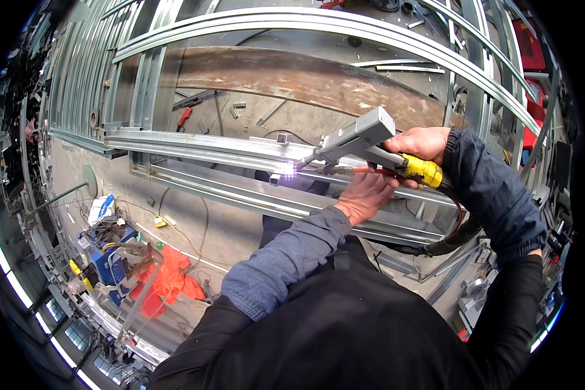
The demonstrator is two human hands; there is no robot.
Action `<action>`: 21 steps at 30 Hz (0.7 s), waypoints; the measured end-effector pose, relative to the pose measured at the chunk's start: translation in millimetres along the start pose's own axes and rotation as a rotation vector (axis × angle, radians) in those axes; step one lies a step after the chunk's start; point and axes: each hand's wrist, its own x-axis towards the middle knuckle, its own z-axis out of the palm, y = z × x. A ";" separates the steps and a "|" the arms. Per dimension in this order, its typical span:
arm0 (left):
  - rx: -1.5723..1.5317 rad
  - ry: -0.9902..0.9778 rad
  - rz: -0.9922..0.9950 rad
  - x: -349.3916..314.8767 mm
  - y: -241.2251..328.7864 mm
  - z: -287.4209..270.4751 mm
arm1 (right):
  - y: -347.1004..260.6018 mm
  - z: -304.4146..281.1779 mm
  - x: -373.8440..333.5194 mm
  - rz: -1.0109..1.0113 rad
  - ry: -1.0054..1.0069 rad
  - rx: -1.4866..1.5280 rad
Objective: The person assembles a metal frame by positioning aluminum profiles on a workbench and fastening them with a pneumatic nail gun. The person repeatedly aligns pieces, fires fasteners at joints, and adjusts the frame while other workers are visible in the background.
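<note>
A grey handheld welding gun (pixel 364 133) points left and down, its nozzle at a bright violet-white glow (pixel 287 169) on the metal frame. My right hand (pixel 419 144) is wrapped round its handle, which has yellow tape (pixel 424 170) near the cable end. Just below the gun, my left hand (pixel 365 195) lies over the frame's rail with its fingers curled. What those fingers grip is hidden. A thin red wire (pixel 374 171) passes between the gun and the left hand. The silvery rail (pixel 221 146) runs from left to right under the nozzle, with a small metal tab (pixel 275 180) beside the glow.
Beyond the rail lies a rusty brown beam (pixel 260 71) inside the larger metal frame (pixel 305 18). A thick dark cable (pixel 458 240) hangs from the gun. Red-handled pliers (pixel 185 116) and metal offcuts (pixel 270 114) lie on the floor. Orange cloth (pixel 175 276) and a blue machine (pixel 107 263) stand lower left.
</note>
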 end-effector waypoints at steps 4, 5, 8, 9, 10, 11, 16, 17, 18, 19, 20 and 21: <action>0.012 -0.013 0.009 1.2 -0.6 -1.4 | 0.6 -3.9 2.1 -0.017 -0.043 -0.015; 0.008 -0.013 0.012 2.2 -0.6 -2.8 | 2.7 -6.7 2.8 -0.025 -0.051 -0.008; -0.023 -0.001 -0.006 2.8 -1.2 -1.3 | 0.7 -1.7 0.8 -0.009 -0.024 -0.018; -0.034 -0.002 -0.009 2.5 -1.4 -0.8 | -0.1 0.8 -0.2 0.001 -0.004 -0.025; -0.046 -0.003 -0.013 2.1 -1.5 -0.6 | 0.4 1.1 -0.1 -0.005 -0.007 -0.023; -0.058 -0.005 -0.016 1.6 -1.7 -0.6 | 1.1 0.9 0.3 -0.012 -0.010 -0.021; -0.107 -0.011 -0.048 1.0 -0.8 0.5 | 6.0 -1.9 2.1 -0.024 -0.020 -0.024; -0.105 0.000 -0.058 1.5 0.0 0.4 | 6.8 -1.4 1.8 -0.026 -0.016 -0.033; -0.088 0.027 -0.035 4.8 -0.8 -2.9 | 7.3 -1.2 1.6 -0.028 -0.013 -0.041; -0.071 0.054 -0.011 8.3 -2.8 -6.1 | 8.1 -0.6 1.0 -0.034 -0.017 -0.035; -0.055 0.080 0.014 11.7 -3.9 -9.4 | 9.3 0.3 0.4 -0.041 -0.020 -0.027; -0.054 0.075 0.008 11.7 -3.8 -8.8 | 10.2 2.3 -1.2 -0.047 -0.022 -0.022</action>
